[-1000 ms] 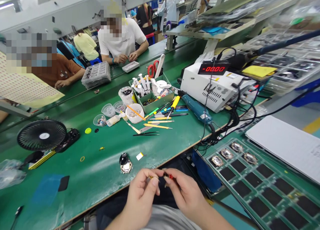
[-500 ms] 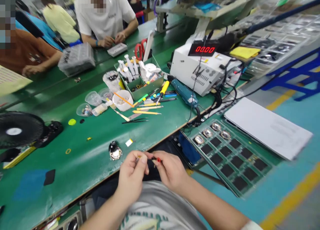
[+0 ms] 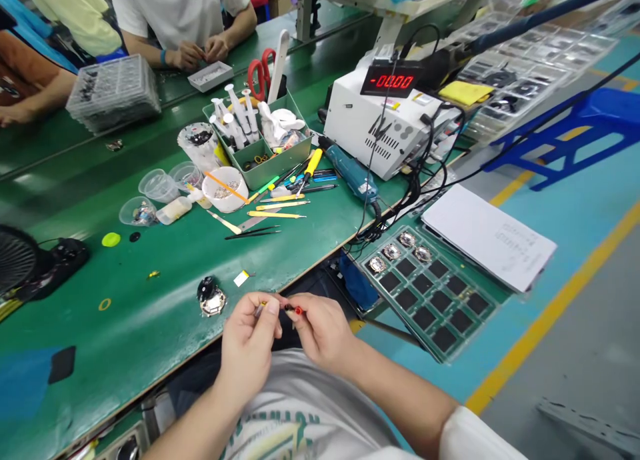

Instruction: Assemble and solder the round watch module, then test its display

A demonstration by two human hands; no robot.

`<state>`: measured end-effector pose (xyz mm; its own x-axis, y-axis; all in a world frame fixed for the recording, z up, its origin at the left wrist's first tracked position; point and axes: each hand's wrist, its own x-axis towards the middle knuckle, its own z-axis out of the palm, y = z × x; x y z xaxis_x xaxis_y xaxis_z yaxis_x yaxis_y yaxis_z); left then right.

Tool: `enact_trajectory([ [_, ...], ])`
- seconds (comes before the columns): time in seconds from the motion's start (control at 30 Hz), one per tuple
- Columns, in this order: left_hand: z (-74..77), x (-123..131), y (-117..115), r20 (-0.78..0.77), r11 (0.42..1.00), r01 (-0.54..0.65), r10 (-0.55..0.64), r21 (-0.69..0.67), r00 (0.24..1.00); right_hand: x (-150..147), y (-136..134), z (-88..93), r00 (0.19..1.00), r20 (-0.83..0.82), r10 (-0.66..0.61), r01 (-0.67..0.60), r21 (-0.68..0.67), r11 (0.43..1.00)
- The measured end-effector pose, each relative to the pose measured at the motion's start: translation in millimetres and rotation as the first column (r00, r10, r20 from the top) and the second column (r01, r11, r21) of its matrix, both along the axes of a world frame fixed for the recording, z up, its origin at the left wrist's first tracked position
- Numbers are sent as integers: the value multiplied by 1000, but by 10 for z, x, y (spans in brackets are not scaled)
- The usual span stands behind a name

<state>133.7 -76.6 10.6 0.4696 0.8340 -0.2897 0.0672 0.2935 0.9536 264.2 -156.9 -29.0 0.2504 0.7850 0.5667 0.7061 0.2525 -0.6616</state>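
Head cam: tweezers [image 3: 239, 235] & cables [image 3: 414, 184] lie past hands [image 3: 246, 357].

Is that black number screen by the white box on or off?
On: the number screen is lit, showing zeros in glowing red.

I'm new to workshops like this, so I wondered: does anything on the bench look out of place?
Nothing obvious looks spilled or damaged. Slightly untidy, perhaps: an orange stick lies slantwise across the white bowl, one end past its rim, and a thin yellow ring lies by itself on the green bench.
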Motion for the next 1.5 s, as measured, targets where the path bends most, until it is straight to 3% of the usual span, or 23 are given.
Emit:
enact_trajectory([
  [1.03,-29,-22,-50,-14,999,10,-10,31,1000,-52,-48,-84,999,-45,13,-15,-36,999],
  [1.33,-65,-27,-54,-2,996,8,-7,86,1000,2,-74,-76,982,-160,96,-105,-51,993],
  [1.5,-68,-45,-42,-6,996,15,-14,84,1000,64,-112,-34,962,-270,45,-77,-108,991],
])
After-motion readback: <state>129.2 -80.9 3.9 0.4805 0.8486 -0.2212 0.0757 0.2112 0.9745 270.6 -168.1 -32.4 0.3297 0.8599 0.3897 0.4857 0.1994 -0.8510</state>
